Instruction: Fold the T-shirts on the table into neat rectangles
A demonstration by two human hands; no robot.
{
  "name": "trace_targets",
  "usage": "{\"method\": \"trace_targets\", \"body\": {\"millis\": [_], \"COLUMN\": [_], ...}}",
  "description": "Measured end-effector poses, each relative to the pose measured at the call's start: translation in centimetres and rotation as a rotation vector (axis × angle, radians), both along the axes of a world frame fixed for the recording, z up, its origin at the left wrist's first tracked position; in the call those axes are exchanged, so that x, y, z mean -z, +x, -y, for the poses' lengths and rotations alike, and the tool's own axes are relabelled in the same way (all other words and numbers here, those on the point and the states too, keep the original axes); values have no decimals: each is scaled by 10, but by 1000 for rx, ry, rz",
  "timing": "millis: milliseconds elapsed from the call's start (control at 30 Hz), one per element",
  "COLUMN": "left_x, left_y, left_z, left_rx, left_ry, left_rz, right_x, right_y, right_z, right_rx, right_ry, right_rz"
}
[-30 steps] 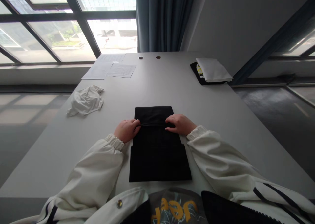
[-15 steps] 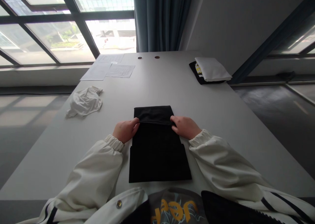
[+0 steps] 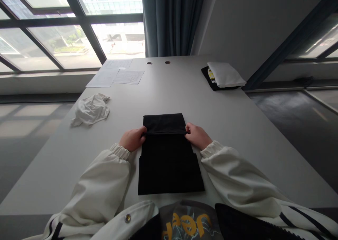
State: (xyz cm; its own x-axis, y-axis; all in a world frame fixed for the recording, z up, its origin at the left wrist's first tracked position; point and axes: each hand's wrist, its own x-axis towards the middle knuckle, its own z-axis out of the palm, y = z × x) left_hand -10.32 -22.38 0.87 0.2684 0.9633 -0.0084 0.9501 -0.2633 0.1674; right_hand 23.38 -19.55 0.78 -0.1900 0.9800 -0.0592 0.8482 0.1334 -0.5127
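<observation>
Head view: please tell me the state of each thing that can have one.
Black cloth: folded in layers
Left grip: closed on cloth's left side
Right grip: closed on cloth's right side
Left white cloth: crumpled
Right white cloth: folded, atop printed black cloth
Papers: lying flat
Curtain: hanging

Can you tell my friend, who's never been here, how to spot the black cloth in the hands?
Find the white table and look at its near side, around the middle. There the black cloth lies folded flat, its sides pinched by the left hand and the right hand. The crumpled cloth and the far pile are white on top; this one is black and held.
</observation>
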Motion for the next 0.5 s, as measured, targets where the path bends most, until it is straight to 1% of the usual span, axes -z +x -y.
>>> {"method": "trace_targets", "body": {"millis": [67, 100, 133, 167, 233, 300, 333, 400, 500], "left_x": [1, -1, -3, -7, -17, -26, -29, -31, -25], "left_y": [-1, -1, 1, 3, 12, 28, 38, 60, 87], "left_z": [1, 2, 2, 2, -1, -8, -12, -22, -35], "left_rx": [-21, -16, 15, 77, 270, 469, 536, 625, 669], "left_ry": [23, 51, 90, 139, 252, 344, 367, 367, 334], "left_rz": [22, 40, 61, 82, 118, 127, 119, 76, 11], "right_x": [0, -2, -3, -5, -8, -9, -9, -7, -4], "right_y": [-1, -1, -2, -2, -2, -2, -1, 1, 4], "right_z": [1, 1, 1, 1, -1, -5, -8, -12, -15], "right_rx": [-10, -19, -36, -63, -124, -154, -149, -124, -100], "right_ry": [23, 53, 96, 149, 251, 293, 288, 257, 222], "right_rz": [49, 66, 75, 77, 57, 9, -18, -64, -90]}}
